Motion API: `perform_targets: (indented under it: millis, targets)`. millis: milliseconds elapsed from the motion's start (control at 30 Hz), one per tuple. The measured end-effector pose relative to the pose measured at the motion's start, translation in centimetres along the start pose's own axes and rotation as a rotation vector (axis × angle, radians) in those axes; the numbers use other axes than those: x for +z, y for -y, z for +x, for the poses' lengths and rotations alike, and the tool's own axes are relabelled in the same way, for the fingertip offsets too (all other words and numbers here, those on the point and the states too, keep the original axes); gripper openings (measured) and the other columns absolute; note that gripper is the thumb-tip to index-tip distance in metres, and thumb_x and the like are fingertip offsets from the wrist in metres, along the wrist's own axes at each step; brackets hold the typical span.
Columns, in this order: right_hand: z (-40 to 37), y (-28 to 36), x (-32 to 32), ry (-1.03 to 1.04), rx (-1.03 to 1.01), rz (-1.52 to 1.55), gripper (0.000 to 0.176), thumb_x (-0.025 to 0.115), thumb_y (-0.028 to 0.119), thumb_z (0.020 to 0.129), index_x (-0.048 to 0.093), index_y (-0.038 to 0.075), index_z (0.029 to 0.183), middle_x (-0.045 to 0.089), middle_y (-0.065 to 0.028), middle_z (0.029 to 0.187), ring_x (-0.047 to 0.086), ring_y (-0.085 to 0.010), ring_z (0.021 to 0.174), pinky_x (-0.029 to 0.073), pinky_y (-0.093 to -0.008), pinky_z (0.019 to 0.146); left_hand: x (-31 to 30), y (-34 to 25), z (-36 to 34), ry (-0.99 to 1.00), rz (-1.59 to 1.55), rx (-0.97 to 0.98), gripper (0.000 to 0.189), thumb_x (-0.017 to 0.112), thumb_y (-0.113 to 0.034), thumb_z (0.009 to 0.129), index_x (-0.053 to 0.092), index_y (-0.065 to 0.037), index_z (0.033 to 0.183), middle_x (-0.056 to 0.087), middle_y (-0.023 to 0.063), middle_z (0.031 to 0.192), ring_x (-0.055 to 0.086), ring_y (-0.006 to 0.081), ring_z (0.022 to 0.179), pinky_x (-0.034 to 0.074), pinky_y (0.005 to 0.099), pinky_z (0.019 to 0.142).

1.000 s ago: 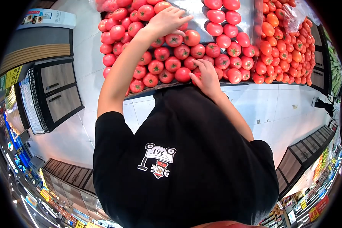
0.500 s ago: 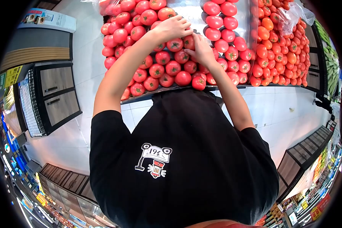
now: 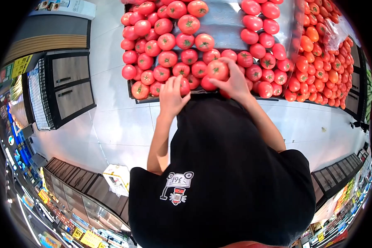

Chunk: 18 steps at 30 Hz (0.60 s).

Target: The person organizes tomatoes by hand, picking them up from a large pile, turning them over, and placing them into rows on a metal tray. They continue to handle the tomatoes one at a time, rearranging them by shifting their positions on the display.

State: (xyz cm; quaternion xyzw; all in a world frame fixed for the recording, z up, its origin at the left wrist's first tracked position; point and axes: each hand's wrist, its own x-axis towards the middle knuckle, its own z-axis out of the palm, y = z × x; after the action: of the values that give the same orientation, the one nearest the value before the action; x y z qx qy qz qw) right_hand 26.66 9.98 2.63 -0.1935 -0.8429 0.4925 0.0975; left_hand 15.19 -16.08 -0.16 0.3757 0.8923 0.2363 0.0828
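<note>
My right hand (image 3: 234, 82) is closed round a large pinkish-red tomato (image 3: 217, 70), fingers over its far right side and thumb on its near side. This tomato sits above the near rows of the pile. To its left, at the front edge, my left hand (image 3: 172, 96) curls round another red tomato (image 3: 185, 87), partly hidden by the fingers and thumb. More red tomatoes (image 3: 168, 58) lie close about both hands, most with green stem ends facing up.
Behind the hands, a grey display surface (image 3: 221, 31) shows between tomato groups. A divider (image 3: 295, 37) separates smaller orange-red tomatoes (image 3: 318, 62), with a clear plastic bag (image 3: 335, 35) on top. Dark cabinets (image 3: 72, 87) stand left; a white box (image 3: 116, 177) is on the floor behind.
My left hand has come back from the far tomatoes to the front edge, left of my right hand. My right hand has moved nearer and now grips a tomato. The view has shifted.
</note>
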Motion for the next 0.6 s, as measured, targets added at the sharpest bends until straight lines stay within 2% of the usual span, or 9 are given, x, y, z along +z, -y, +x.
perform_targets:
  millis: [100, 267, 467, 500, 600]
  targets:
    - [-0.4, 0.6, 2.8, 0.12, -0.23, -0.099, 0.074, 0.096, 0.029, 0.082, 0.064, 0.007, 0.145, 0.068, -0.0174, 0.138, 0.063, -0.0389, 0.13, 0.05, -0.0482, 0.113, 1.7, 0.5, -2.1, -0.023, 0.167, -0.001, 0.081, 0.096, -0.025, 0.075, 0.064, -0.009, 0.148, 0.066, 0.0133, 0.136, 0.066, 0.0333, 0.123, 0.05, 0.0462, 0.101]
    - [-0.1, 0.3, 6.5, 0.281, -0.484, -0.285, 0.071, 0.094, 0.03, 0.08, 0.064, 0.009, 0.14, 0.065, -0.0137, 0.136, 0.062, -0.0375, 0.128, 0.048, -0.0487, 0.111, 2.8, 1.3, -3.0, -0.218, 0.241, -0.131, 0.085, 0.097, -0.028, 0.078, 0.061, -0.009, 0.152, 0.063, 0.0156, 0.141, 0.064, 0.0366, 0.125, 0.049, 0.0487, 0.103]
    - [-0.1, -0.3, 8.7, 0.39, -0.474, -0.479, 0.072, 0.092, 0.03, 0.081, 0.06, 0.008, 0.142, 0.062, -0.0131, 0.137, 0.058, -0.0355, 0.134, 0.046, -0.0476, 0.114, 3.2, 2.3, -4.5, -0.283, 0.238, -0.191, 0.086, 0.094, -0.029, 0.082, 0.057, -0.008, 0.157, 0.062, 0.0175, 0.142, 0.061, 0.0379, 0.129, 0.048, 0.0512, 0.108]
    - [-0.1, -0.1, 8.6, 0.353, -0.487, -0.499, 0.073, 0.092, 0.03, 0.081, 0.059, 0.009, 0.143, 0.061, -0.0136, 0.139, 0.057, -0.0357, 0.135, 0.046, -0.0479, 0.114, 3.2, 2.5, -4.8, -0.279, 0.216, -0.221, 0.084, 0.092, -0.032, 0.087, 0.056, -0.006, 0.158, 0.062, 0.0184, 0.142, 0.061, 0.0392, 0.131, 0.046, 0.0518, 0.11]
    - [-0.5, 0.3, 8.0, 0.296, -0.507, -0.539, 0.074, 0.091, 0.029, 0.082, 0.057, 0.009, 0.144, 0.057, -0.0152, 0.143, 0.055, -0.0368, 0.137, 0.045, -0.0486, 0.116, 3.6, 2.9, -5.7, -0.356, 0.167, -0.299, 0.083, 0.089, -0.036, 0.09, 0.054, -0.002, 0.158, 0.062, 0.0207, 0.145, 0.059, 0.0418, 0.132, 0.045, 0.0539, 0.112]
